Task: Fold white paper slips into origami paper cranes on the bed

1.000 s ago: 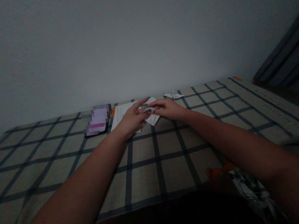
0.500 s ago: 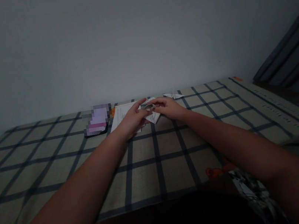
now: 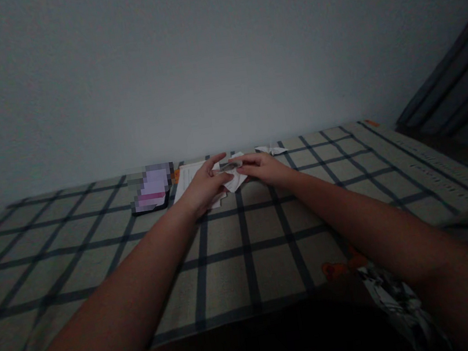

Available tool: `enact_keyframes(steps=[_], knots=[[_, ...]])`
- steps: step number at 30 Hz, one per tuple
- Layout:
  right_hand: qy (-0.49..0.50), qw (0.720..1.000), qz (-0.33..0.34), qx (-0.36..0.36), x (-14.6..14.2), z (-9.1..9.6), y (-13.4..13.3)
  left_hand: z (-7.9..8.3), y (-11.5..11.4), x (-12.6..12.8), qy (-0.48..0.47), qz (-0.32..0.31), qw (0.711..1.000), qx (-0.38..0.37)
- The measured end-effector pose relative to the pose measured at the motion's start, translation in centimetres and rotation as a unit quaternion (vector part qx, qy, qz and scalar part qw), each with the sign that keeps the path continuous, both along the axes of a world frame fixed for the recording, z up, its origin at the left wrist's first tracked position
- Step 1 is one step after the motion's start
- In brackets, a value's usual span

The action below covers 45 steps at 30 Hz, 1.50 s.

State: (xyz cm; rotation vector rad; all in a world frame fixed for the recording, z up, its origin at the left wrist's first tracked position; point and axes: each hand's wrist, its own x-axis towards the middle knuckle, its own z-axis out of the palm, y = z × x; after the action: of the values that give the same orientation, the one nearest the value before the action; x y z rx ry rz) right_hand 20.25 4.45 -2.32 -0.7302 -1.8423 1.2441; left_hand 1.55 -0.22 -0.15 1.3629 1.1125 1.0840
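A small white folded paper [image 3: 236, 181] is between my two hands, over the checked cloth, with its lower corner pointing toward me. My left hand [image 3: 209, 185] grips its left side, thumb on the near face and the index finger stretched out above. My right hand [image 3: 264, 168] pinches the paper's right edge between thumb and fingers. Under and beside my left hand lie printed white sheets [image 3: 186, 181], partly covered by it. Just beyond my right hand rests another folded white paper piece [image 3: 272, 150] with pointed ends.
A phone [image 3: 154, 187], blurred by pixelation, lies left of the sheets. The checked tablecloth [image 3: 263, 224] covers the table, which meets a plain wall [image 3: 217, 60] at the back. Dark folded fabric [image 3: 459, 65] hangs at the right.
The folded paper has shifted and turned slightly between my fingers. My left thumb now lies across its near face, and my right fingers have moved a little along the right edge.
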Motion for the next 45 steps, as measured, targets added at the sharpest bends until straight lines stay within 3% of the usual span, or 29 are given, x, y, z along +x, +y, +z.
enact_keyframes(steps=[10, 20, 34, 45], knots=[[-0.003, 1.0, -0.027, 0.007, 0.1, 0.2, -0.1, -0.2, -0.5, -0.2, 0.036, -0.036, 0.998, 0.027], [-0.007, 0.999, -0.039, 0.008, 0.0, -0.1, 0.0, -0.1, -0.8, -0.1, 0.046, -0.033, 0.998, 0.035], [0.013, 1.0, -0.022, -0.01, -0.3, -0.5, 0.2, -0.1, -0.7, -0.2, 0.043, -0.048, 0.998, 0.028], [0.011, 0.999, -0.037, 0.021, -0.4, -0.9, 0.5, 0.2, -0.9, 0.6, 0.032, 0.003, 0.999, 0.008]])
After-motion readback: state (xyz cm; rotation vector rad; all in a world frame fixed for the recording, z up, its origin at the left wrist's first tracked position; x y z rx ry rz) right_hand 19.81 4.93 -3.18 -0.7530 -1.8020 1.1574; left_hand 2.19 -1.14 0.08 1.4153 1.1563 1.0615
